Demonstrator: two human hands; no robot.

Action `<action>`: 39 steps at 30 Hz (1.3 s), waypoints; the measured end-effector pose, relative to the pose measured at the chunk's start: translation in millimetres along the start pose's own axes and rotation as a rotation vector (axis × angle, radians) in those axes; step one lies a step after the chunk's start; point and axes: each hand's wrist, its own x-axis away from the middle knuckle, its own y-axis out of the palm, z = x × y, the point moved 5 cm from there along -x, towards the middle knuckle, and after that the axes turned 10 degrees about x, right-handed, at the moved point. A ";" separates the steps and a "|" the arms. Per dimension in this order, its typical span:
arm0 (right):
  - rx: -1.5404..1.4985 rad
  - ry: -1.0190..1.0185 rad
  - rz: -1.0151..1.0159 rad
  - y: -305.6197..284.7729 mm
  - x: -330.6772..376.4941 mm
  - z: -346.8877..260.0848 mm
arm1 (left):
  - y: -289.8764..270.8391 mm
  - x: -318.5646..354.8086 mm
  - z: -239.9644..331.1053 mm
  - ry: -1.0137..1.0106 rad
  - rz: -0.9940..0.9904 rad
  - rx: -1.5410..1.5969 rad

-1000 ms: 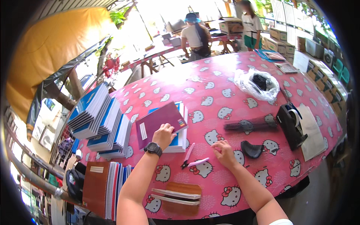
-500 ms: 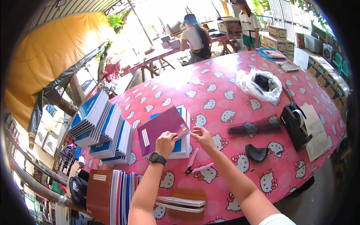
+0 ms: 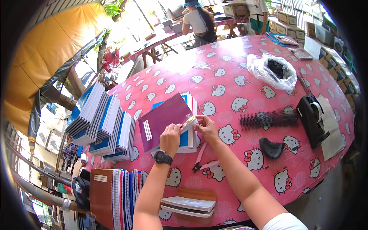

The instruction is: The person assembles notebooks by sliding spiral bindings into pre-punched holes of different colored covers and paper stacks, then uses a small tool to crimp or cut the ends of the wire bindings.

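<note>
Both hands meet at the purple book's (image 3: 163, 119) right edge. The left hand (image 3: 170, 138) and right hand (image 3: 207, 128) pinch a strip of tape (image 3: 188, 122) between them.

open-air stationery workshop | notebook stacks (image 3: 103, 122) | binding combs (image 3: 268, 118) | tape dispenser (image 3: 312, 120)

Right side of the pink table's got a black tape dispenser (image 3: 312, 119), a clear plastic bag (image 3: 273, 71) upper right, fanned notebook stacks (image 3: 101, 122) left.
</note>
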 end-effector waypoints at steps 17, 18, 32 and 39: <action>-0.010 0.040 -0.056 -3.8 -0.8 -2.8 | -3.6 -20.2 6.3 0.124 -0.209 -0.024; -0.005 0.051 -0.067 -3.0 0.0 -4.3 | -6.8 -21.0 5.8 0.118 -0.192 0.009; 0.038 0.058 -0.073 -1.0 2.7 -8.3 | -5.1 -22.1 -9.0 0.045 -0.174 0.161; 0.089 0.066 -0.082 1.2 3.4 -12.8 | -8.8 -21.2 -8.4 0.104 -0.138 0.145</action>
